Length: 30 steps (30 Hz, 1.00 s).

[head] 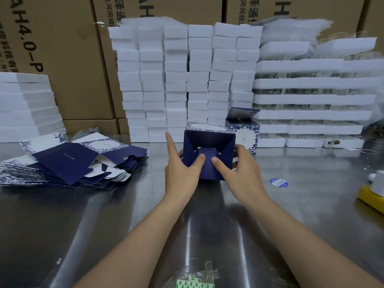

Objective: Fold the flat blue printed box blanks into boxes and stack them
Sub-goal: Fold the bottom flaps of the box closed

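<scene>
A half-folded blue box (208, 142) stands on the metal table (104, 215) at the centre, its dark bottom flaps facing me. My left hand (182, 171) grips its left side, thumb pressing the middle flap, index finger pointing up. My right hand (241, 171) holds the right side, its thumb pressing the same flap. A pile of flat blue printed blanks (68, 161) lies at the left. One folded box (244, 129) with its lid open stands just behind the held box to the right.
Stacks of white foam blocks (187, 80) form a wall behind. White trays (311, 100) pile up at the right, and more white stacks (27, 107) at the left. Brown cartons (62, 48) line the back. A blue sticker (278, 182), a yellow object (371, 199) and plastic wrap (195, 277) lie nearby.
</scene>
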### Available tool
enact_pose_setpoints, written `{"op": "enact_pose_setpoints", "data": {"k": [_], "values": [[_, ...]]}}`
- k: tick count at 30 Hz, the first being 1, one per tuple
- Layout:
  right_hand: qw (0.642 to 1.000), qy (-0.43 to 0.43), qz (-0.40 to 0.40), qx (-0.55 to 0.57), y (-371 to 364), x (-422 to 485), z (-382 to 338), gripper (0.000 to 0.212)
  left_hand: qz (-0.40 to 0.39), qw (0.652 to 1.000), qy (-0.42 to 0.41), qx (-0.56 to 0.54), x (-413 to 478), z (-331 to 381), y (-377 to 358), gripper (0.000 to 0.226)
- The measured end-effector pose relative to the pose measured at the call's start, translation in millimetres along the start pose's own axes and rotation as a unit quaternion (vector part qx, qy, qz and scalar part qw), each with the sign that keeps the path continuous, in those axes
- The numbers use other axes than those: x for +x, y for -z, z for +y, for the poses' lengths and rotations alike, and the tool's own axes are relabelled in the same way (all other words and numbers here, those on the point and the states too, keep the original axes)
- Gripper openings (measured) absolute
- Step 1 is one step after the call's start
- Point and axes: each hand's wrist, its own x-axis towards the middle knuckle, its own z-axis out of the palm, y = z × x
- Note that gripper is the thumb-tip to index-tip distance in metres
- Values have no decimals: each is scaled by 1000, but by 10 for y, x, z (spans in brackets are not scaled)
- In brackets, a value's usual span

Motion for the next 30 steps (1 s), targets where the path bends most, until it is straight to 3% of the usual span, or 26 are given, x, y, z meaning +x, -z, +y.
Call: {"op": "enact_pose_setpoints", "data": {"k": [2, 5, 7, 28, 30], "values": [[1000, -3, 2, -2, 0, 7, -2, 60, 1, 1000, 7, 6, -2, 18, 9, 101], [1000, -5, 1, -6, 0, 2, -6, 60, 1, 999, 0, 35, 18, 0, 15, 37], [1000, -3, 0, -9, 3, 0, -6, 60, -7, 1000, -2, 27, 16, -15, 16, 20], [1000, -12, 13, 22, 62, -2, -60, 60, -51, 998, 27, -11, 27, 30, 24, 9], [997, -47, 14, 62, 71, -19, -121, 64, -83, 994, 45, -63, 11, 103, 31, 32]]}}
